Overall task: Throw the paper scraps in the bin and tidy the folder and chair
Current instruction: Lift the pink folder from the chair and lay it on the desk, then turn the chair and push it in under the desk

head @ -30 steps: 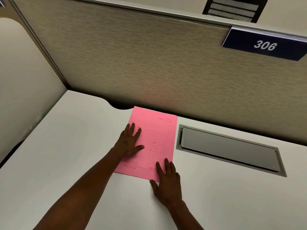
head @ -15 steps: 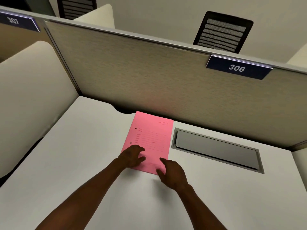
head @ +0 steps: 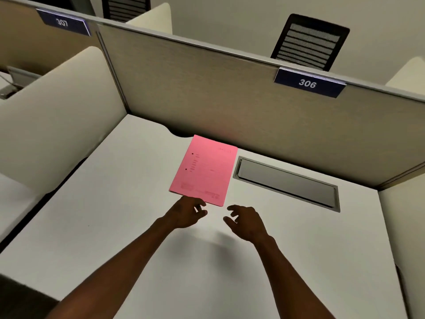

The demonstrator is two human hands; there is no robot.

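Folder (head: 204, 170) lies lengthwise toward the partition; both hands hover empty, fingers loosely curled.

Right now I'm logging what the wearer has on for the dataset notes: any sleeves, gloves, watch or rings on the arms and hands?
None visible. Both forearms are bare as far as the frame shows, with no sleeve edge in view. The left hand and right hand are ungloved, with no watch, band or ring visible.
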